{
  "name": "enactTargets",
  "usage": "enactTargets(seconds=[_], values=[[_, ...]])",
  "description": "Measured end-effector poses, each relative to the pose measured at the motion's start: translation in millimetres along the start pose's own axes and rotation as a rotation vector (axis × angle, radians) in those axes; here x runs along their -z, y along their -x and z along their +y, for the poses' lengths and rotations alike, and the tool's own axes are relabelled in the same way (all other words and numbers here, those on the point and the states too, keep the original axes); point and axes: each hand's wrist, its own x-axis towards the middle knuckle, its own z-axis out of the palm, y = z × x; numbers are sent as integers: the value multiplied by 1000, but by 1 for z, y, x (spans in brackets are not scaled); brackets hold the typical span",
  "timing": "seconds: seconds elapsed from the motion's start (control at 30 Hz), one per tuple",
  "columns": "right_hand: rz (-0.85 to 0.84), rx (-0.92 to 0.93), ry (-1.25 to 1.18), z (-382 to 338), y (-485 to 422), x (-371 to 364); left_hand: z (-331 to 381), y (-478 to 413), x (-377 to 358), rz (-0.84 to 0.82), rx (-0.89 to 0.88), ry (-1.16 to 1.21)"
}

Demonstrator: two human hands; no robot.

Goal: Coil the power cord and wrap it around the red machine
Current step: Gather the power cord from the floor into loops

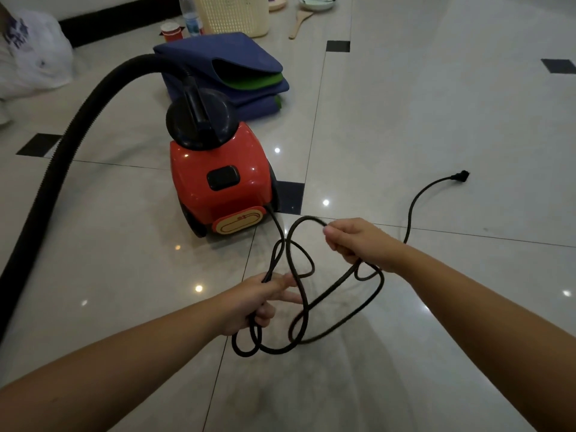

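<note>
The red machine (218,182), a small canister vacuum with a black top, stands on the tiled floor ahead of me. Its black power cord (339,310) leaves the rear corner and hangs in loose loops between my hands. My left hand (255,304) grips a bundle of loops, with some fingers spread. My right hand (355,241) is closed on a further stretch of cord, raised to the right of the machine. Beyond it the cord runs along the floor to the plug (459,176) at the right.
A thick black hose (59,157) arcs from the machine's top to the left edge. Folded blue and green cloth (230,70) lies behind the machine. Further back stand a cream basket (233,14), a bottle (190,14), a red cup (170,32) and a wooden spoon (300,23).
</note>
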Motion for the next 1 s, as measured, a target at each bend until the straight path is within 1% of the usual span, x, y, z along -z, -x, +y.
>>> enactTargets(seconds=[0.1,0.17,0.27,0.37,0.43,0.53,0.6,0.67,0.73,0.83,0.93,1.0], values=[[-63,21,405,-7,-1,-16,5,0,-4,-7,18,53],[-91,11,551,-5,-1,-22,6,-1,-5,-13,33,69],[-123,-21,666,1,-4,-25,6,0,-2,-25,51,151],[-101,-66,720,8,-5,-20,7,3,3,-41,71,257],[-80,-75,778,12,-5,-18,9,4,4,-25,67,221],[-62,-54,856,13,-7,-23,10,4,-3,-15,10,86],[-21,-18,871,13,-10,-27,8,1,-7,9,-3,53],[28,-21,851,17,-11,-23,6,-1,-6,51,2,15],[45,-60,870,27,-7,-11,3,-1,0,85,-5,-62],[22,-164,1029,55,5,19,-3,2,14,112,-23,-79],[-35,-377,1131,93,32,51,-7,5,25,122,-27,2],[-41,-511,1205,114,56,71,-7,4,27,141,-27,32]])
